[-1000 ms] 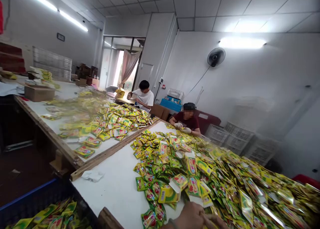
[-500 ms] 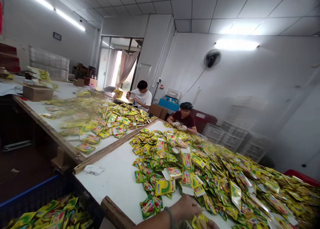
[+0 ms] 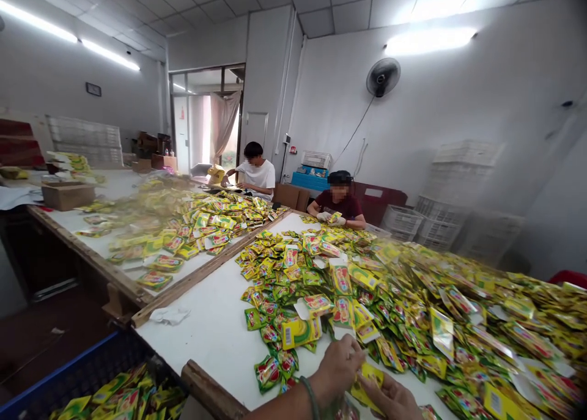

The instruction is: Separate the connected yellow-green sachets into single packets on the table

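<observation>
White surfaces the bench (image 3: 206,331), edged in wood and slanting across the lower view. Spread over it from two o'clock to five o'clock is a deep heap of green and yellow packs (image 3: 403,322). A blue basket (image 3: 92,363) of similar packs sits at eight o'clock, just beside the bench.

The person's two hands meet at five o'clock, over the near edge of the heap. The right hand (image 3: 394,397) has its thumb and fingers clamped on a yellow packet (image 3: 372,373). The left hand (image 3: 339,366) has its fingers curled together at ten o'clock of that packet; whether they grip it too, I cannot tell. Smaller, a green bracelet (image 3: 310,397) circles the left wrist.

The step in hand looks like close handling of this one packet between both hands. The next move seems to call for a steady right hold and light left fingertip work, since thin wrapping may slip or crease.
</observation>
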A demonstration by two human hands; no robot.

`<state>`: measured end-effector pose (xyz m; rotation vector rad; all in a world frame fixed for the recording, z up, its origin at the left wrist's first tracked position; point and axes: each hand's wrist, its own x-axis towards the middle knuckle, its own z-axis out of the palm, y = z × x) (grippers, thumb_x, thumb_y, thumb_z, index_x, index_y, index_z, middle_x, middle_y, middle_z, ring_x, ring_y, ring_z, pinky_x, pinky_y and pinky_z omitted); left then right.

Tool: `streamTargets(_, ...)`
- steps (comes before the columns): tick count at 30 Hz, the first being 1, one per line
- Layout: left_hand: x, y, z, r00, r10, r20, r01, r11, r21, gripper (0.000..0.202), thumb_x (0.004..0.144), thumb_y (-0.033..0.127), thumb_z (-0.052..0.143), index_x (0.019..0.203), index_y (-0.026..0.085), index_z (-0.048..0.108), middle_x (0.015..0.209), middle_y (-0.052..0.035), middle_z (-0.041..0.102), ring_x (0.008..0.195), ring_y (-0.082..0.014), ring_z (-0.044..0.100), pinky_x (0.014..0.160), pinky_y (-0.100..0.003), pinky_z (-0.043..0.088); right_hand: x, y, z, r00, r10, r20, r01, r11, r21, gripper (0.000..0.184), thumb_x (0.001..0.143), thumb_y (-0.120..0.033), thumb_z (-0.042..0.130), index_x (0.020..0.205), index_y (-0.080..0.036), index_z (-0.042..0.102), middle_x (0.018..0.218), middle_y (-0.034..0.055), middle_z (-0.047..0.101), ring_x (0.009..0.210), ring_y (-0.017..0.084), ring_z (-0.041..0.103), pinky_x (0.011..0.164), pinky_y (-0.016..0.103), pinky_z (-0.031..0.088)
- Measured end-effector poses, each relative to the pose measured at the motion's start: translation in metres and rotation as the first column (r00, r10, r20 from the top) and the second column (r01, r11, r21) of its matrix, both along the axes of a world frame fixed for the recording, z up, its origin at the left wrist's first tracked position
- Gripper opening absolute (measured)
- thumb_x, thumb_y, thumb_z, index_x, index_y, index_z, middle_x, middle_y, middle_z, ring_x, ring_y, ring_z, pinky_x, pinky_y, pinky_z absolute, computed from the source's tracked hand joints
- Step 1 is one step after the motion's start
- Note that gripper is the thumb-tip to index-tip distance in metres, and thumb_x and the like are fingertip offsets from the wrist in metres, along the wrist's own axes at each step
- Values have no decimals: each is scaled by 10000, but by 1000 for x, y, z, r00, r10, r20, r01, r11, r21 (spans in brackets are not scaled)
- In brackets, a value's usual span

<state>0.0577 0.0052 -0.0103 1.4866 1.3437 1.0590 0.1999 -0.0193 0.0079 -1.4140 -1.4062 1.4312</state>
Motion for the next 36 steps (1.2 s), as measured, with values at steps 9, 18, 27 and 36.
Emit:
streamTargets(9, -10, 13, 1, 991, 106, 80, -111, 991, 70, 266, 766, 400, 620, 659, 183, 509, 636, 26, 511, 649, -133, 466, 632, -256, 369, -5, 46, -12, 950, 113, -292, -101, 993, 58, 427, 534, -498, 840, 755, -159, 704, 673, 37, 670, 618, 183, 593, 612, 302, 454)
streamTargets(18, -10, 17, -5, 993, 89, 80, -94, 993, 66, 414, 737, 549, 618, 598, 186, 476, 567, 39, 447, 574, -112, 407, 561, -252, 331, -9, 34, -8, 952, 128, -277, -137, 991, -13, 505, 616, -594, 755, 911, -191, 685, 708, 17, 641, 644, 168, 576, 583, 261, 430)
streamTargets(27, -46, 14, 35, 928, 277, 251, -278, 960, -32, 422, 754, 605, 593, 786, 191, 515, 630, 8, 622, 448, -92, 472, 472, -227, 343, 32, 49, 4, 969, -195, -149, 226, 945, 234, 387, 609, -513, 743, 688, -184, 556, 587, -25, 517, 576, 130, 435, 538, 263, 355)
streamTargets(36, -55, 20, 60, 732, 302, -611, -168, 949, 268, 161, 858, 265, 539, 931, 189, 660, 777, -49, 674, 719, -204, 614, 698, -314, 470, 54, 60, 10, 940, -319, -119, 339, 904, 261, 371, 622, -496, 737, 678, -188, 539, 571, -43, 486, 554, 117, 413, 524, 256, 314)
